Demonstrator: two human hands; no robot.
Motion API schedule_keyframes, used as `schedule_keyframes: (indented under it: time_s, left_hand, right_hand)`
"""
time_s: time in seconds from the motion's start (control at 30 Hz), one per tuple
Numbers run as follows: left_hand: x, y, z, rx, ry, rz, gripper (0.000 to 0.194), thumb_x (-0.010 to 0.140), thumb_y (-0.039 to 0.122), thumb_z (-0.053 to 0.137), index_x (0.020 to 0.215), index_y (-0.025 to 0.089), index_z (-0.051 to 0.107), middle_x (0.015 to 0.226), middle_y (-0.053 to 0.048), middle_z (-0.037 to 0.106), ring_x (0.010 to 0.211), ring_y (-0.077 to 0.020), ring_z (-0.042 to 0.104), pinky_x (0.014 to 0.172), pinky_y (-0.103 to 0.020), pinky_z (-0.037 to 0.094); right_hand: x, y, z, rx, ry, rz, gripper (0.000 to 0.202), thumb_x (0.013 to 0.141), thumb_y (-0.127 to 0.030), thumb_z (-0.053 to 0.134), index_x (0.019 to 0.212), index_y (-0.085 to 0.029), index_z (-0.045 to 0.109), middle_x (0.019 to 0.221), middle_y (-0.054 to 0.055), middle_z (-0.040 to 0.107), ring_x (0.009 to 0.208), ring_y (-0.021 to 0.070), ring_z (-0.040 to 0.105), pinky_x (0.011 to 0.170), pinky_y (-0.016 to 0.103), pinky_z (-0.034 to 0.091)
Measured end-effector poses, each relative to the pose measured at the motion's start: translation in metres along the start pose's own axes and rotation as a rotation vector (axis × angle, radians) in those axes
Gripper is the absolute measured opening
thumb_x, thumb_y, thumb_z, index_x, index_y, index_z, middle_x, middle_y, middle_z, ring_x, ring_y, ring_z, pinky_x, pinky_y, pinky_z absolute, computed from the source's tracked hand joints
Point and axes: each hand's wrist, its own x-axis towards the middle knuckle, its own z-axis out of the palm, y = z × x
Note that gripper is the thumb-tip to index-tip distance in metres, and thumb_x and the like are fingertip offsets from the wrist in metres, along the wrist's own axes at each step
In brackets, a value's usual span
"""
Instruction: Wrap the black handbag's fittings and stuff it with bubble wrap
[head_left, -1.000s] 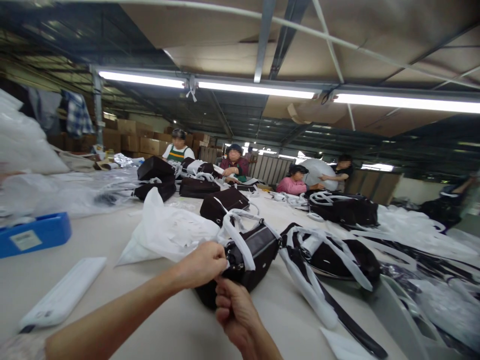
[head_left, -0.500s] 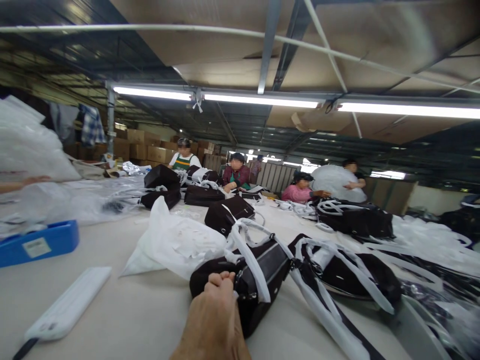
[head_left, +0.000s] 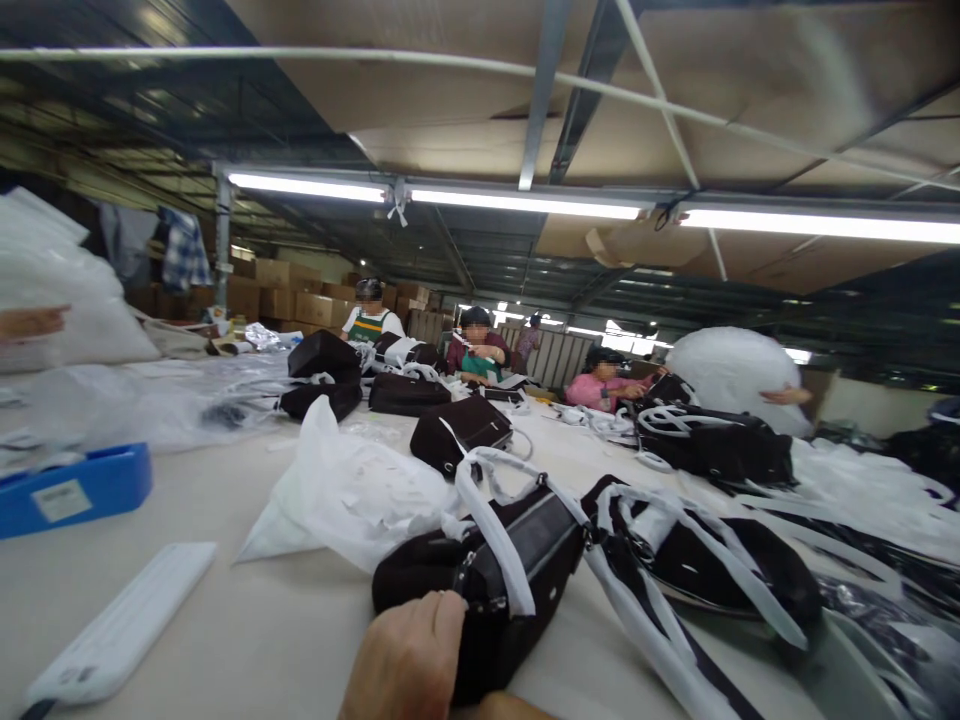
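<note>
"Your right hand (head_left: pixel 517 707) has dropped to the bottom edge since the earlier frame, while your left hand (head_left: pixel 409 655) shows lower in view, at the near end of the dark bag (head_left: pixel 499 645)."

"Are you gripping anything?"

"Your left fingers are bent and closed together, seemingly pinching the zip (head_left: pixel 491 604); your right hand is mostly cut off, so its opening and hold cannot be told."

"And around you?"

"Your bag lies on the table (head_left: pixel 262 640), between the white sack (head_left: pixel 360 490) and another dark bag (head_left: pixel 739 560)."
</note>
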Motion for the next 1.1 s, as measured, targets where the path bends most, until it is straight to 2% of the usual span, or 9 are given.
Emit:
schedule_keyframes:
  time_s: [0.03,0.1,0.2,0.3,0.43,0.63,0.83,0.97,1.1]
  left_hand:
    - [-0.001,0.000,-0.001,0.014,0.038,0.017,0.028,0.080,-0.003,0.034,0.082,0.023,0.043,0.060,0.002,0.058,0.046,-0.0185,0.058,0.043,-0.030,0.039]
    - [0.001,0.002,-0.004,0.033,0.044,0.026,0.028,0.084,-0.002,0.032,0.085,0.023,0.043,0.061,0.002,0.058,0.047,-0.0175,0.059,0.045,-0.029,0.041]
    - [0.005,0.003,-0.007,0.052,0.053,0.024,0.027,0.089,-0.001,0.030,0.084,0.023,0.042,0.060,0.003,0.058,0.047,-0.0159,0.059,0.045,-0.028,0.040]
    - [0.006,0.002,-0.006,0.062,0.087,0.027,0.027,0.092,0.001,0.029,0.082,0.023,0.040,0.057,0.003,0.056,0.044,-0.0147,0.057,0.043,-0.027,0.036]
    - [0.004,0.001,-0.004,0.060,0.094,0.025,0.026,0.093,0.003,0.029,0.081,0.023,0.040,0.055,0.004,0.055,0.042,-0.0146,0.056,0.043,-0.028,0.035]
    - [0.010,0.002,-0.007,0.059,0.121,0.025,0.028,0.093,0.002,0.027,0.080,0.024,0.038,0.054,0.004,0.055,0.041,-0.0142,0.056,0.042,-0.027,0.034]
    - [0.005,0.002,0.001,0.045,0.163,0.010,0.029,0.091,0.001,0.028,0.078,0.025,0.037,0.052,0.004,0.052,0.039,-0.0150,0.052,0.041,-0.029,0.031]
    - [0.003,0.001,0.000,-0.018,0.113,-0.032,0.027,0.093,0.004,0.030,0.078,0.025,0.039,0.055,0.004,0.055,0.041,-0.0147,0.055,0.042,-0.029,0.033]
    - [0.005,-0.005,-0.003,-0.123,0.004,-0.175,0.026,0.097,0.013,0.034,0.076,0.025,0.041,0.055,0.004,0.057,0.042,-0.0144,0.056,0.042,-0.029,0.033]
  right_hand:
    - [-0.009,-0.005,-0.011,-0.016,0.034,0.011,0.023,0.093,-0.038,0.060,0.093,-0.016,0.066,0.080,0.000,0.065,0.063,0.0121,0.060,0.057,0.024,0.051]
    - [-0.017,-0.021,-0.031,-0.104,0.230,-0.050,0.026,0.093,-0.038,0.057,0.082,-0.016,0.066,0.066,-0.002,0.060,0.055,0.0103,0.055,0.052,0.022,0.044]
    - [-0.006,-0.049,-0.048,-0.443,0.508,-0.327,0.024,0.093,-0.028,0.051,0.082,-0.017,0.070,0.081,0.003,0.065,0.076,0.0146,0.061,0.071,0.026,0.047]
    - [0.017,-0.066,-0.052,-0.722,0.422,-0.488,0.020,0.086,-0.014,0.054,0.088,-0.018,0.074,0.099,0.007,0.068,0.097,0.0191,0.061,0.092,0.032,0.044]
    - [0.037,-0.068,-0.054,-0.847,0.236,-0.414,0.018,0.070,-0.006,0.065,0.078,-0.019,0.076,0.100,0.005,0.070,0.096,0.0203,0.063,0.091,0.032,0.045]
    - [0.044,-0.071,-0.063,-0.812,0.172,-0.342,0.018,0.065,-0.004,0.068,0.074,-0.017,0.077,0.095,0.005,0.071,0.094,0.0196,0.065,0.091,0.028,0.046]
    - [0.049,-0.074,-0.070,-0.720,0.073,-0.280,0.017,0.066,-0.001,0.067,0.066,-0.017,0.073,0.096,0.004,0.070,0.094,0.0180,0.066,0.085,0.023,0.047]
    - [0.049,-0.070,-0.070,-0.710,0.092,-0.373,0.019,0.067,0.002,0.066,0.064,-0.017,0.068,0.096,0.004,0.069,0.092,0.0169,0.066,0.084,0.025,0.047]
    - [0.043,-0.068,-0.064,-0.728,0.239,-0.523,0.019,0.071,0.001,0.063,0.066,-0.017,0.064,0.096,0.004,0.068,0.092,0.0170,0.063,0.088,0.030,0.043]
